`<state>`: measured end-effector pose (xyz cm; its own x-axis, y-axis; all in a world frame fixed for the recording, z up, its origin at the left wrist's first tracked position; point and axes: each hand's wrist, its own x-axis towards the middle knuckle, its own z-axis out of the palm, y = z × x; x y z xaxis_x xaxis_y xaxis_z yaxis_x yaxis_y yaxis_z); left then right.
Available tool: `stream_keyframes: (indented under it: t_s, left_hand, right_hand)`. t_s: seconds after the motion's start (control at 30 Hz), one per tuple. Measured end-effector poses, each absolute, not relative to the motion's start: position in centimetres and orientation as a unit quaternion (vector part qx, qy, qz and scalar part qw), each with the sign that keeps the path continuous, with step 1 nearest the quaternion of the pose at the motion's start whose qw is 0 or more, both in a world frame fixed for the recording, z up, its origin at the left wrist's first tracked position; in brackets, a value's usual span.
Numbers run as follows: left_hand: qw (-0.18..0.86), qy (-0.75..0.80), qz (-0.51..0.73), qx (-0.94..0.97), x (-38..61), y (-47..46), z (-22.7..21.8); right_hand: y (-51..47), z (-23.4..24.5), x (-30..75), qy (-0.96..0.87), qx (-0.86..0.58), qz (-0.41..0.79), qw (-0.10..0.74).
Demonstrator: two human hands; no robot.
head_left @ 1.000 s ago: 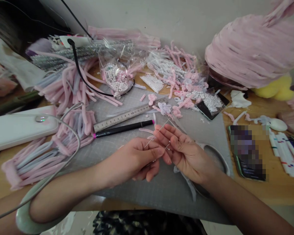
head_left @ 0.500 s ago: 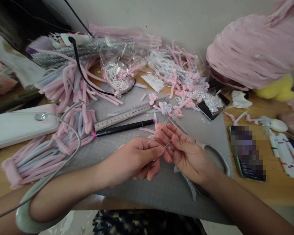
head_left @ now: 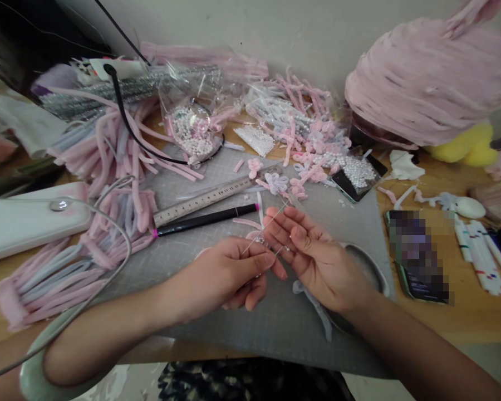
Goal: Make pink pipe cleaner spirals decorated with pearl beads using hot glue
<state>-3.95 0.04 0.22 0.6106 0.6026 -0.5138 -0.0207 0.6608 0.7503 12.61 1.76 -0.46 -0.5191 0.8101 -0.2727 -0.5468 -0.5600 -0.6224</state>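
My left hand (head_left: 242,273) is closed, with thumb and forefinger pinching a thin pale wire (head_left: 267,225) that slants up and to the right. Small white beads (head_left: 258,239) show close to its fingertips. Facing it, my right hand (head_left: 313,250) is half cupped, palm up, with the thumb bent against the fingers. A white bead (head_left: 291,237) sits by that thumb tip, and a short piece of wire lies below it. The far ends of the wire and anything inside the left fist are hidden.
A steel ruler (head_left: 209,199) and a black pen (head_left: 204,220) lie on the grey cutting mat (head_left: 179,289). Scissors (head_left: 369,262) rest under my right wrist. Behind are bead bags (head_left: 194,131) and pink fuzzy flowers (head_left: 254,167). A phone (head_left: 417,256) lies rightward; a cable crosses my left forearm.
The view has shifted slightly, so the table things sit a little further left. My hands have drawn slightly apart, and more beads show between them. Both grips look much the same.
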Motion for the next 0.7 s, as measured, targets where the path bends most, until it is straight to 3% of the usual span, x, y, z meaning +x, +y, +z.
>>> stream_keyframes:
  t_s: [0.7]
  left_hand:
    - [0.816,0.411,0.147,0.378,-3.79,0.22,0.36]
  right_hand:
    - [1.88,-0.46,12.68,-0.227,-0.264,0.858,0.377]
